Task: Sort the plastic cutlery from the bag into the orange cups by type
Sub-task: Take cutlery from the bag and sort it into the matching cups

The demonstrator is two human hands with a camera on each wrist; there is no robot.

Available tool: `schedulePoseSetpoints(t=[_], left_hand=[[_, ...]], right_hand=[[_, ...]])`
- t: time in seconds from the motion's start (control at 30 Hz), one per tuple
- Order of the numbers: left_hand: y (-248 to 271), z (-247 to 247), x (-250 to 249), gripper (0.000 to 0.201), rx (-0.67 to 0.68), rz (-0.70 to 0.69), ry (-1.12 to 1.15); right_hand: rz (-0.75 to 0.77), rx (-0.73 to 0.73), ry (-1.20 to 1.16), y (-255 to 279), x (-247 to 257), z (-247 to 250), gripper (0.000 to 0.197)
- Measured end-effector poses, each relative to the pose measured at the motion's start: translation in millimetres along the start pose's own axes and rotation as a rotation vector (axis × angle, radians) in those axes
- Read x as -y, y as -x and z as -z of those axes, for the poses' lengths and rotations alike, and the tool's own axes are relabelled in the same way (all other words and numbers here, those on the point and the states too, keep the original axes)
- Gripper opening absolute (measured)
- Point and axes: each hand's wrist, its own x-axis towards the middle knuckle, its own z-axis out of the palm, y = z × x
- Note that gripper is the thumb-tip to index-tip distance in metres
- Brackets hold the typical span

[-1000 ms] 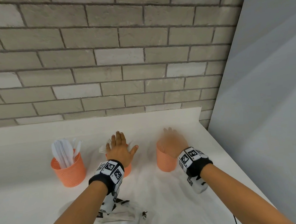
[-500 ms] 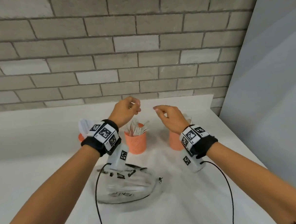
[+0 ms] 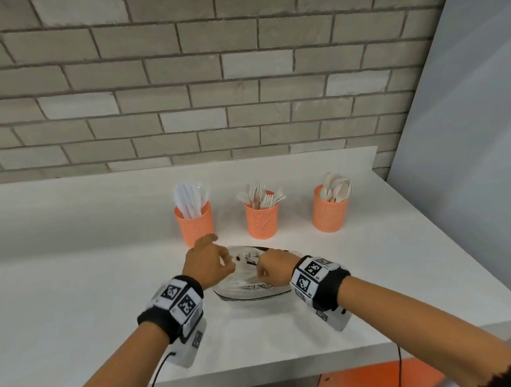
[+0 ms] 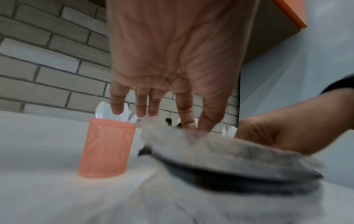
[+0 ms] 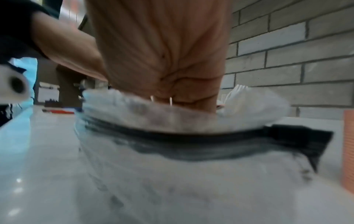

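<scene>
Three orange mesh cups stand in a row near the wall: the left cup (image 3: 193, 225) (image 4: 107, 148) holds white knives, the middle cup (image 3: 262, 218) forks, the right cup (image 3: 329, 212) spoons. A clear plastic bag (image 3: 249, 292) (image 4: 229, 154) (image 5: 172, 151) with a dark strip lies on the white table in front of them. My left hand (image 3: 220, 263) (image 4: 197, 125) pinches the bag's upper edge with thumb and forefinger, its other fingers straight. My right hand (image 3: 266, 272) (image 5: 172, 91) is curled on the bag's edge from the right. What is inside the bag is blurred.
A grey brick wall (image 3: 210, 90) backs the white table (image 3: 74, 296). The table's right edge (image 3: 451, 240) runs beside a pale panel, and its front edge is close under my forearms. Cables hang from both wrist cameras.
Both hands were over the cups a second ago, then lifted above the table. Now they have come down and back onto the bag and taken hold of its edge.
</scene>
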Motion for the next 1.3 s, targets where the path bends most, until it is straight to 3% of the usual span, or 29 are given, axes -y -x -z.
schedulePoseSetpoints(t=[0.17, 0.33, 0.5, 0.63, 0.83, 0.97, 1.17, 1.3], left_hand=[[22, -25, 12, 0.042, 0.065, 0.167, 0.119], [26, -35, 14, 0.074, 0.212, 0.203, 0.307], [20, -29, 22, 0.069, 0.192, 0.202, 0.372], [14, -24, 25, 0.066, 0.205, 0.183, 0.424], [2, -19, 28, 0.065, 0.247, 0.165, 0.451], [-3, -16, 27, 0.065, 0.268, 0.185, 0.480], [-7, -16, 32, 0.065, 0.341, 0.202, 0.474], [-8, -13, 33, 0.064, 0.420, 0.184, 0.442]], right_hand=[[-0.062, 0.104, 0.157, -3, 2, -10, 0.051], [-0.109, 0.161, 0.211, -10, 8, -20, 0.066], [-0.095, 0.068, 0.267, -17, 14, -25, 0.067], [-0.064, 0.025, 0.274, -21, 12, -29, 0.036], [-0.070, 0.040, 0.254, -27, 8, -31, 0.040], [-0.047, 0.045, 0.356, -34, 10, -30, 0.014], [-0.059, -0.032, 0.325, -44, 7, -38, 0.029], [-0.085, -0.060, 0.246, -48, 4, -39, 0.050]])
